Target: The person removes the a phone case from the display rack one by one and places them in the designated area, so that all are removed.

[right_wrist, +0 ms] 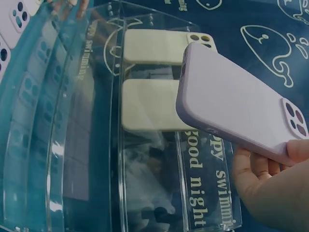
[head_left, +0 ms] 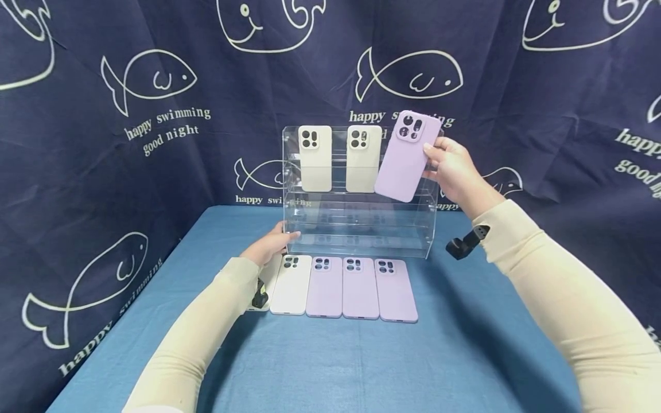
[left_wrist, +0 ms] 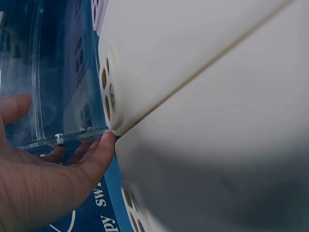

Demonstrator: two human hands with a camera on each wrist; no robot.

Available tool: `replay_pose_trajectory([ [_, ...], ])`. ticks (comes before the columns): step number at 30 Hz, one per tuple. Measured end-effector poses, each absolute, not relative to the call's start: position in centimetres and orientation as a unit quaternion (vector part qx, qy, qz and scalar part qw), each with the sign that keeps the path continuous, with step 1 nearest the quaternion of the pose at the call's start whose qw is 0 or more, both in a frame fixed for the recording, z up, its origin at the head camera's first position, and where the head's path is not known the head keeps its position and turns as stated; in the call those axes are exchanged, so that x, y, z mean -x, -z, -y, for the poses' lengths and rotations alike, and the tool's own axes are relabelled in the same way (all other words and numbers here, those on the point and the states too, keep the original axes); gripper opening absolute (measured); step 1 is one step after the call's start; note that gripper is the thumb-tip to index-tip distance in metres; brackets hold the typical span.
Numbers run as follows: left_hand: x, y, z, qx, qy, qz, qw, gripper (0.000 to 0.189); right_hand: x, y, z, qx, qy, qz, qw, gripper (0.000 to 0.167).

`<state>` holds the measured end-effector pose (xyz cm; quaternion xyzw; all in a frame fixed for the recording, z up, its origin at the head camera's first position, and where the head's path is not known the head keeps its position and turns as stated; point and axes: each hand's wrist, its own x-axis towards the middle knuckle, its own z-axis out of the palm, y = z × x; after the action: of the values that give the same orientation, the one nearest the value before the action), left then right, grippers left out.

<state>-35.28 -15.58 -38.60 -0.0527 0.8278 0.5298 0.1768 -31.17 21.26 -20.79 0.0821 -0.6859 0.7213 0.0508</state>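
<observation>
My right hand (head_left: 454, 166) pinches a purple phone case (head_left: 405, 166) by its right edge, thumb on the back face. The case tilts in front of the upper right of a clear tiered display stand (head_left: 330, 229). Two cream phone cases stand upright on its top tier, one at left (head_left: 316, 172) and one in the middle (head_left: 363, 172). At the stand's lower left side, my left hand (head_left: 268, 244) grips the side panel, thumb on the inner side and fingers outside, as the left wrist view (left_wrist: 58, 174) shows.
On the blue table (head_left: 330, 367), a row of cases lies before the stand: three purple ones (head_left: 324, 295) and a white one (head_left: 291, 292), with another pale case (head_left: 265, 287) partly under my left wrist. A dark fish-print curtain (head_left: 330, 74) hangs behind.
</observation>
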Motion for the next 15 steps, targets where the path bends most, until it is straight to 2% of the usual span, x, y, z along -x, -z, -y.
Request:
replay_pose_trajectory([
  [9, 35.1, 38.6, 15.6, 0.046, -0.532, -0.826, 0.181, 0.08, 30.0, 22.2, -21.2, -0.079, -0.716, 0.694, 0.014, 0.009],
  [15, 35.1, 38.6, 15.6, 0.049, -0.533, -0.826, 0.18, 0.08, 29.2, 23.1, -21.6, -0.064, -0.695, 0.716, -0.008, 0.014],
])
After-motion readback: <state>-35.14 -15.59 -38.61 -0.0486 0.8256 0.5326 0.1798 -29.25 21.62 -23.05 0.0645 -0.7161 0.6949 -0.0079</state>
